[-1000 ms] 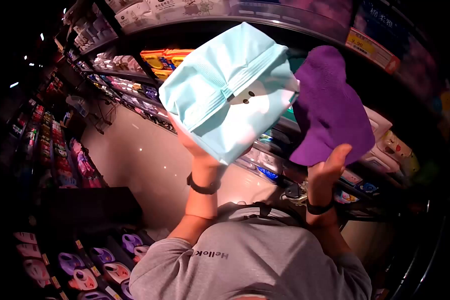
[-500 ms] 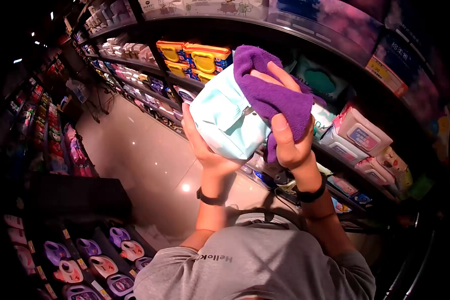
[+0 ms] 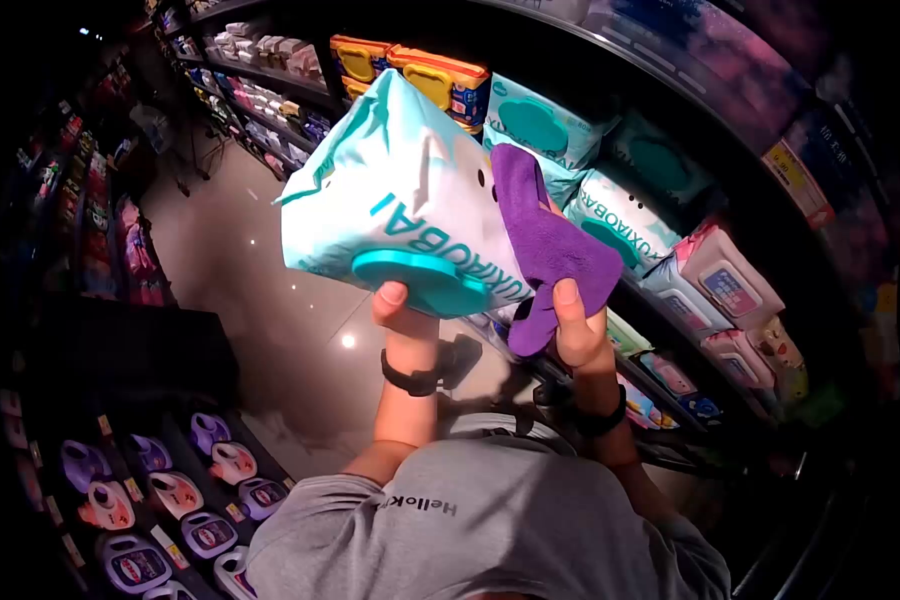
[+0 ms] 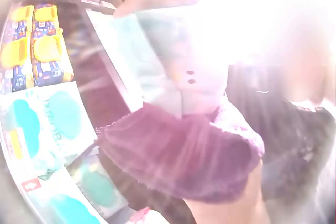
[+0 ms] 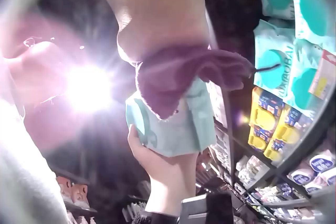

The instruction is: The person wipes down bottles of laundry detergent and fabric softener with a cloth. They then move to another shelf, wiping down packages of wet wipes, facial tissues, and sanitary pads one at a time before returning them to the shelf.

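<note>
In the head view my left hand grips a white and teal wipes package from below, its thumb near the teal lid. A purple cloth lies against the package's right end, held by my right hand with the thumb on top; its other fingers are mostly hidden. The left wrist view, washed out by glare, shows the cloth against the package. Seen from the right wrist, the cloth hangs from my right hand over the package, and my left hand supports it.
Similar teal packages stand on the shelf behind the cloth, with orange and yellow packs to their left and pink packs to the right. Detergent bottles stand at the lower left. A price tag hangs on the shelf edge.
The package has turned, and its teal lid and lettering now show. My right hand brought the cloth from beside the package onto it, then slid it to the right end.
</note>
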A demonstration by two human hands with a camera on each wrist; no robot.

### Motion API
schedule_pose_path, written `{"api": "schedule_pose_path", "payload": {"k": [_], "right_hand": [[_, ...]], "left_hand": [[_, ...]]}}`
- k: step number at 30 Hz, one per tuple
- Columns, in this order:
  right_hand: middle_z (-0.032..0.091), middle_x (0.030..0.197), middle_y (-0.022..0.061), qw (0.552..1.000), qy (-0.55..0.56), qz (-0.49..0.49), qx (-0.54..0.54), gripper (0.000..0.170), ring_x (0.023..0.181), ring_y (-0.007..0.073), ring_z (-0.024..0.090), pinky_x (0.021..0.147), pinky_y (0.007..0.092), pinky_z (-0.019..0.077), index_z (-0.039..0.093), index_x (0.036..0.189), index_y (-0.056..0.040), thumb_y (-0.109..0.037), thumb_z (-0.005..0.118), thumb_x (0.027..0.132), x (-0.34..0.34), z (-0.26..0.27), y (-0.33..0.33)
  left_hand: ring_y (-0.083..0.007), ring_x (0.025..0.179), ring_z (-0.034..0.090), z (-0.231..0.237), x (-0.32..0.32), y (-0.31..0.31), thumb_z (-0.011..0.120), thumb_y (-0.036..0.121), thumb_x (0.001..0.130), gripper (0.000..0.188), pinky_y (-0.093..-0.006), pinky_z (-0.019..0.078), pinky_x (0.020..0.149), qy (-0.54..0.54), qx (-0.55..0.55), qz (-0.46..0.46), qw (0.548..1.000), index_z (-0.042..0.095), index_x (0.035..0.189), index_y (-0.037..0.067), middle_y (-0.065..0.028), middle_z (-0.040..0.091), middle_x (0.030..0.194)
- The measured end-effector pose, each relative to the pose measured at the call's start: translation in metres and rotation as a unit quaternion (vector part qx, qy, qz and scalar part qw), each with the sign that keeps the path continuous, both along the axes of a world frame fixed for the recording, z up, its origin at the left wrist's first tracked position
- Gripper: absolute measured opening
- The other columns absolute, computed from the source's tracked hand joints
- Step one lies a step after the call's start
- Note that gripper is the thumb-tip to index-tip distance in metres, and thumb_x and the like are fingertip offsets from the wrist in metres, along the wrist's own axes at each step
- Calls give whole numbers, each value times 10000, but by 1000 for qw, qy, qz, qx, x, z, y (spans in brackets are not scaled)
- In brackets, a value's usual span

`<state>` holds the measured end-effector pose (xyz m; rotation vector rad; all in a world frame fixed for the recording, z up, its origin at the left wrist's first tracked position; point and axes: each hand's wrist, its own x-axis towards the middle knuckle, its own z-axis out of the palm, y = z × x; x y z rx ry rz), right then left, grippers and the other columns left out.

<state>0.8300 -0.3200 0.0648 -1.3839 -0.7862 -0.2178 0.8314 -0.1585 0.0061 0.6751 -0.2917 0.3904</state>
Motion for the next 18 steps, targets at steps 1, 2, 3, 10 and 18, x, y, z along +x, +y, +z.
{"api": "schedule_pose_path", "payload": {"k": [1,2,3,10,18], "right_hand": [[289,1347,216,999,-42,7,-17,604,1262,282,261,1030,362,182,260,1300,81,-279,426,845,1,-5,-3],[269,1356,226,1000,3,2,-21,606,1273,293,238,1033,368,173,264,1299,80,-281,428,841,-4,-10,-2],[249,1365,235,999,45,-2,-25,608,1284,304,215,1036,373,165,267,1299,78,-283,430,838,-7,-15,-2],[343,1337,181,964,-194,1,-183,544,1278,376,221,1033,460,148,421,1241,6,-349,434,830,30,33,6],[561,975,53,928,277,240,68,401,870,105,522,777,232,411,500,1108,1,-337,434,902,50,32,-13]], "left_hand": [[-305,1109,429,11,4,-2,558,484,633,806,-439,371,922,5,-13,53,998,338,1259,27,-134,426,1206],[-311,1124,413,12,6,-1,553,495,634,828,-443,366,926,14,-26,78,996,313,1274,27,-140,407,1223],[-317,1138,397,14,8,0,548,506,635,851,-446,361,931,21,-38,103,994,288,1289,28,-146,387,1241],[-298,1014,516,22,20,-4,638,335,603,825,-410,444,873,-51,-123,6,991,300,1269,-14,-168,473,1166],[-308,1127,417,-58,11,-16,368,558,828,710,-408,402,902,-117,-126,-264,949,281,1295,31,-157,392,1260]]}}
